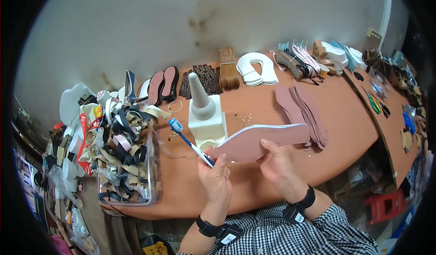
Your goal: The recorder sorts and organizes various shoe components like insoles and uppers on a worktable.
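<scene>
A pink shoe insole (245, 144) with a white edge along its far side is held level over the table by both hands. My left hand (215, 175) is closed, gripping the insole's left end together with a blue-and-white toothbrush (190, 142) whose bristles point up and left. Thumb on top, my right hand (276, 164) pinches the insole's near edge right of its middle. Just behind the left hand stands a white squarish container (221, 129) topped by a pale cone (200, 94). To the right, more pink insoles (313, 119) lie in a fanned stack, partly behind the held one.
At left, a clear plastic bin (152, 182) overflows with straps and scraps. Along the wall lie pink-topped soles (170, 83), dark studded strips (208, 76), a brown strap bundle (229, 71), white curved pieces (257, 66) and wedge heels (293, 64). Scissors (385, 110) lie right.
</scene>
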Demonstrator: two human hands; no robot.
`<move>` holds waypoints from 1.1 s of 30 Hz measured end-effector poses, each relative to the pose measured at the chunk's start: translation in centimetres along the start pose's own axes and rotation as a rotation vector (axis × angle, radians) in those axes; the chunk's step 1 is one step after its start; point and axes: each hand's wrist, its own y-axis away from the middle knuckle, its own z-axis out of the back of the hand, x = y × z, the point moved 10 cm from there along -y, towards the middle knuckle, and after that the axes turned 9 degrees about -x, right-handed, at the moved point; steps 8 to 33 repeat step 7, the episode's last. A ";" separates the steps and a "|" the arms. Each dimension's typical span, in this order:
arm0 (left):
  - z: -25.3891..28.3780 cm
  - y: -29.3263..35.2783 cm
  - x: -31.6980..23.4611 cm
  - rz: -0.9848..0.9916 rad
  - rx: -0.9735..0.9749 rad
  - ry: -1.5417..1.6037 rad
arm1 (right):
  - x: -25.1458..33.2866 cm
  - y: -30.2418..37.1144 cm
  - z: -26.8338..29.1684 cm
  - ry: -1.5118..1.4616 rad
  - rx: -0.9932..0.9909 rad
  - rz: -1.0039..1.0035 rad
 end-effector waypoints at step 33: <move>-0.3 -1.5 -2.7 -0.117 0.013 -0.008 | -5.6 4.7 1.1 0.363 0.218 -0.584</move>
